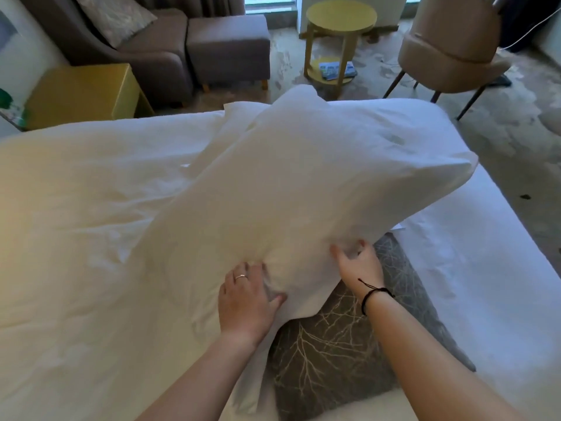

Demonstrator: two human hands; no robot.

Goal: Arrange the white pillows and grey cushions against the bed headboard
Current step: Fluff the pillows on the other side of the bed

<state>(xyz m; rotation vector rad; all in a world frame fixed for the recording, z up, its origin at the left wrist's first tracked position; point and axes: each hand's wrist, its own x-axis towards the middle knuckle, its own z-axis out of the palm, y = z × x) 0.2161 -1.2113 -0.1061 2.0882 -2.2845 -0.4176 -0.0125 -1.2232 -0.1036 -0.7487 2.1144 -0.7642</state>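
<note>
A large white pillow (303, 183) is raised at a slant over the middle of the bed (76, 208). My left hand (247, 302) grips its near bottom edge, a ring on one finger. My right hand (359, 267), with a black cord at the wrist, pinches the same edge a little to the right. Under the pillow's near corner lies a grey cushion (340, 344) with a pale branch pattern, flat on the bed. Another white pillow (236, 117) peeks out behind the raised one. The headboard is out of view.
Beyond the bed stand a yellow nightstand (82, 92), a grey-brown armchair with a patterned cushion (115, 16), a footstool (227, 47), a yellow round side table (340, 22) and a tan chair (452, 53). Carpeted floor runs along the right side.
</note>
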